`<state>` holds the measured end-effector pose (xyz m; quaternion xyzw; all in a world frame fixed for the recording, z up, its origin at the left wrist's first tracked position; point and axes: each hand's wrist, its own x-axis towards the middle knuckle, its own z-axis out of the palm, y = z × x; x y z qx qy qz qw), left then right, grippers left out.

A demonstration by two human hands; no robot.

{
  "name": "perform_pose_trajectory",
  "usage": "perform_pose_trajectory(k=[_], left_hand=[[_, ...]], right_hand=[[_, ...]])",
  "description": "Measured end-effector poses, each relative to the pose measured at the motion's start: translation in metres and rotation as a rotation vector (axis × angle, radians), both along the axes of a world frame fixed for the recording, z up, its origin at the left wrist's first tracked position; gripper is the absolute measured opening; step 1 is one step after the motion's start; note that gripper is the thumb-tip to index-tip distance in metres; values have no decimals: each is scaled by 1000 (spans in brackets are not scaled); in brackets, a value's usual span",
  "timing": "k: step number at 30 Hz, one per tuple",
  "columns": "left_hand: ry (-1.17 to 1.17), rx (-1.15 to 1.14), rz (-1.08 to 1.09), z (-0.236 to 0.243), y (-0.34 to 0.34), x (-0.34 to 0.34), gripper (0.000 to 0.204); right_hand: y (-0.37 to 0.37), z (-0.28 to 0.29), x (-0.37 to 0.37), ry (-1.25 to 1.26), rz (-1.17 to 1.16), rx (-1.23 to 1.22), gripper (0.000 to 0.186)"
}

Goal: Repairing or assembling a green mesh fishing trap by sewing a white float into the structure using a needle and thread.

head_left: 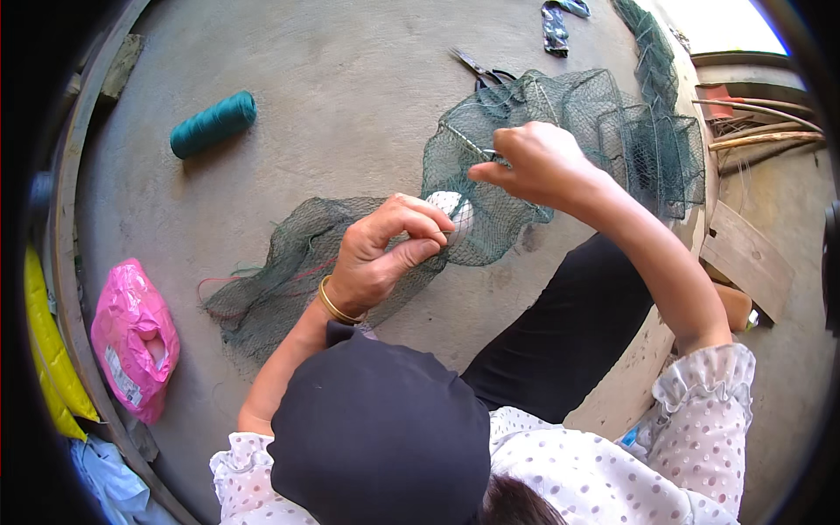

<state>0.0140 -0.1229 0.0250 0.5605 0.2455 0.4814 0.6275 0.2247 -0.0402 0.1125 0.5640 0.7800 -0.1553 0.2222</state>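
A long green mesh fishing net trap (490, 131) with ring frames stretches across the floor in front of me and over my lower leg. My left hand (385, 249), with a gold bangle on its wrist, pinches the netting between thumb and fingertips beside a white dotted shoe or sock that shows through the mesh. Higher and to the right, my right hand (538, 166) is closed above the net near a ring frame. A small dark or metallic bit shows at its fingertips, too small to name. Scissors (479, 68) with dark handles lie just beyond, partly under the mesh.
A spool of teal twine (213, 124) lies on the concrete floor at the left. A pink plastic bag (136, 341) sits near the wooden edge, with yellow packaging (52, 350) outside it. Patterned cloth (556, 28) is at the top; sticks (766, 131) and a board (746, 261) stand right.
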Motion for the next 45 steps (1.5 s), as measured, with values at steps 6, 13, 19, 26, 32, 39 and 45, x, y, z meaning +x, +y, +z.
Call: perform_pose_trajectory(k=[6, 13, 19, 26, 32, 39, 45], left_hand=[[-317, -339, -58, -12, 4, -24, 10], [-55, -313, 116, -24, 22, -22, 5], [234, 78, 214, -8, 57, -27, 7], [495, 419, 270, -25, 88, -39, 6], [503, 292, 260, -30, 74, -63, 13], [472, -29, 466, -35, 87, -37, 14], [843, 64, 507, -48, 104, -33, 17]], right_hand=[[23, -37, 22, 53, 10, 161, 27], [42, -35, 41, 235, -110, 392, 26], [64, -26, 41, 323, -282, 563, 31], [69, -24, 28, 341, -370, 485, 43], [-32, 8, -47, 903, -298, 284, 19], [-107, -130, -95, 695, -519, -277, 35], [-111, -155, -117, 727, -610, -499, 32]])
